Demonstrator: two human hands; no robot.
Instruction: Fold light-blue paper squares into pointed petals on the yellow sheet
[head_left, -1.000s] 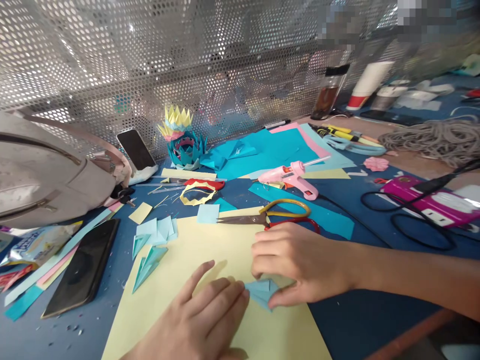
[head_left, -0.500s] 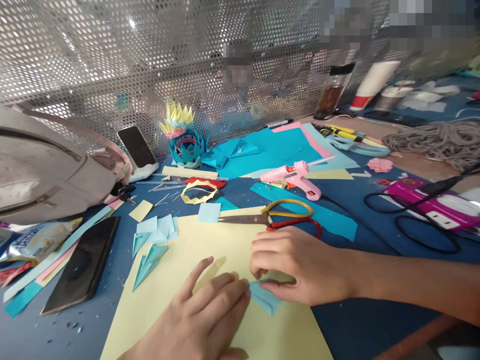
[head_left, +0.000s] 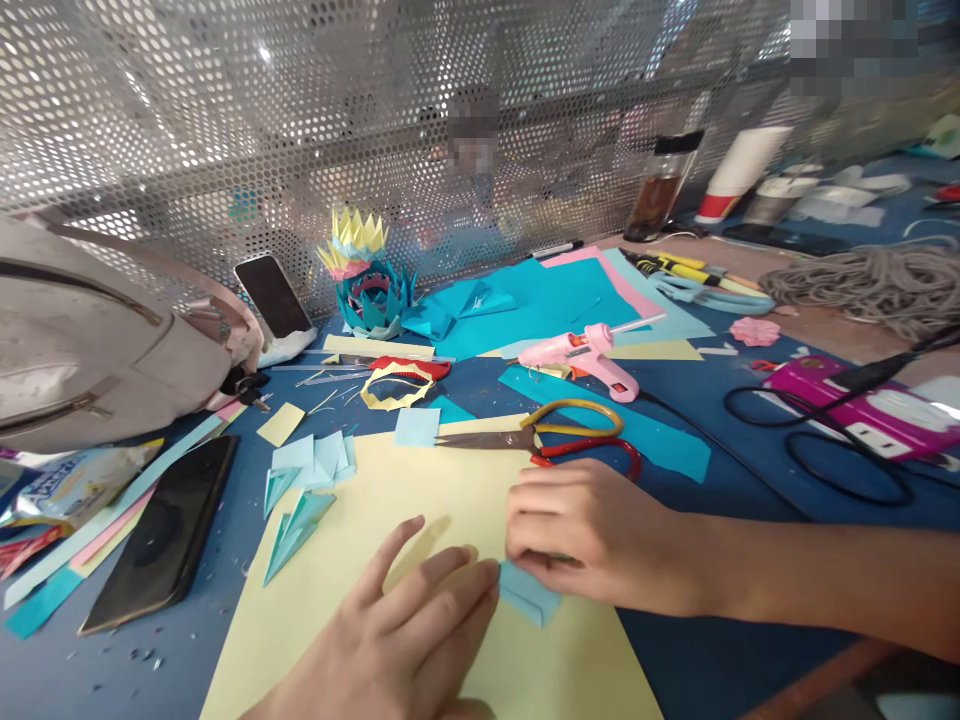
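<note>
A small folded piece of light blue paper (head_left: 531,596) lies on a large pale yellow sheet (head_left: 315,640), between my two hands. My left hand (head_left: 420,620) rests over the sheet with its fingers stretched out and the little finger apart; its index fingertip touches the paper's left edge. My right hand (head_left: 585,535) is curled, thumb and fingers together at the paper's upper edge; the exact grip is partly hidden. Left of them lie folded light blue points (head_left: 298,530) and several light blue squares (head_left: 319,455). Above my right hand are scissors (head_left: 525,438) with yellow and red handles.
Behind the scissors lies a pink glue gun (head_left: 585,355) with a black cord. A yellow paper ring (head_left: 397,385) and folded paper flowers (head_left: 371,290) stand farther back. A dark phone (head_left: 169,530) lies left; a purple power strip (head_left: 847,395) is on the right.
My right thumb has closed up against its fingers, narrowing the gap between them, and the hand has shifted slightly right. My left hand stays almost in place.
</note>
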